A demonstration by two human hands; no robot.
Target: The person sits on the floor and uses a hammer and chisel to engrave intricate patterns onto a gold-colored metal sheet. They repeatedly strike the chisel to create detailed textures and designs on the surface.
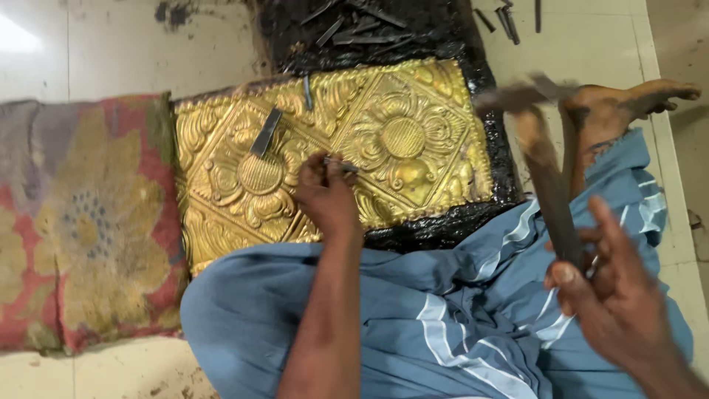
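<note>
A worn floral cushion (81, 222) lies at the far left on the floor, touching the left edge of the gold sheet (332, 148). The sheet, embossed with two round flower medallions, is bedded in black pitch (443, 222) that shows along its right and near edges. A flat dark punch (266, 133) lies loose on the sheet, just above the left medallion, and a smaller one (307, 92) lies near the sheet's top edge.

The left hand (326, 196) rests on the sheet between the two medallions, fingers closed tight round a thin chisel (341, 167). The chisel's visible end points right, toward the right medallion, and its working tip is hidden under the fingers.

To the right of the sheet, the right hand (613, 295) is closed round the handle of a hammer (546, 177), held up over the blue striped cloth (458, 318) on the lap. The handle runs up and to the left from the hand; the blurred head (517, 94) sits above the sheet's right edge, well apart from the chisel. So the chisel lies to the left of the hammer head and lower, with the left hand right on it. A bare foot (628, 103) rests on the floor beyond the sheet's right side, and more punches (362, 26) lie scattered on the pitch above the sheet.
</note>
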